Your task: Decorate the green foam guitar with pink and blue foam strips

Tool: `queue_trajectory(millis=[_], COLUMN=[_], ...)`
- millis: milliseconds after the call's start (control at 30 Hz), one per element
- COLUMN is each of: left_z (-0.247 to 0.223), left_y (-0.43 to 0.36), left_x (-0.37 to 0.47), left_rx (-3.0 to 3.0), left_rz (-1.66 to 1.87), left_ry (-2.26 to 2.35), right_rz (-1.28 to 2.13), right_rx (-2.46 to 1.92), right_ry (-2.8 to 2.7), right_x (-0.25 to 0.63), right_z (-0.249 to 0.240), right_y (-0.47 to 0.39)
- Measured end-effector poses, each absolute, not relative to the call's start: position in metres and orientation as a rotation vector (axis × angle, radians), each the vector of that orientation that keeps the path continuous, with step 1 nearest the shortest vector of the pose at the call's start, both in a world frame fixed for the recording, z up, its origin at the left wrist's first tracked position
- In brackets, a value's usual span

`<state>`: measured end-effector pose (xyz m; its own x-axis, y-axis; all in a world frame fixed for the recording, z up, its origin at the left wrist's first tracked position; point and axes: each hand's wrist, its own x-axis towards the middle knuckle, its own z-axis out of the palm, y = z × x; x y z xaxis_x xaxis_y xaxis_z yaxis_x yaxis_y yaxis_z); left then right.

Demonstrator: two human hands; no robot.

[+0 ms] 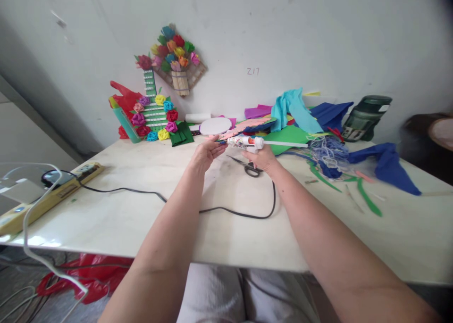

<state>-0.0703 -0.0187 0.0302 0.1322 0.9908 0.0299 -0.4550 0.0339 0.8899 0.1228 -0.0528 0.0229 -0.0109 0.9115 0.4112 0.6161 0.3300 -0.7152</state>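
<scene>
My right hand (262, 159) is closed around the handle of a white hot glue gun (244, 143). Its nozzle points left toward my other hand, and a long glue stick (286, 144) sticks out of its back end. My left hand (208, 153) is at the nozzle end with its fingers together. Something small and dark blue shows at those fingertips, too small to name. Just behind both hands lies a scalloped pink paper piece (249, 124); whether the left fingers touch it, I cannot tell. Scissors (252, 171) with black handles lie below the glue gun.
A black cord (233, 213) crosses the table from a yellow power strip (60, 191). Paper-flower crafts (155, 111) stand at the wall. Blue cloth-like sheets (385, 165), tangled string (329, 153), green scraps (368, 198) and a dark bottle (366, 118) are on the right.
</scene>
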Motion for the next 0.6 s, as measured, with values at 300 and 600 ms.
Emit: queue_trajectory(millis=[300, 600], left_z=[0.032, 0.033], left_y=[-0.019, -0.020], left_x=[-0.070, -0.073], left_rx=[0.891, 0.852], left_rz=[1.305, 1.281], left_ry=[0.821, 0.816], right_rz=[-0.119, -0.011], right_rx=[-1.521, -1.433], right_ry=[-1.872, -1.882], right_x=[0.125, 0.147], right_z=[0.022, 0.023], right_y=[-0.049, -0.048])
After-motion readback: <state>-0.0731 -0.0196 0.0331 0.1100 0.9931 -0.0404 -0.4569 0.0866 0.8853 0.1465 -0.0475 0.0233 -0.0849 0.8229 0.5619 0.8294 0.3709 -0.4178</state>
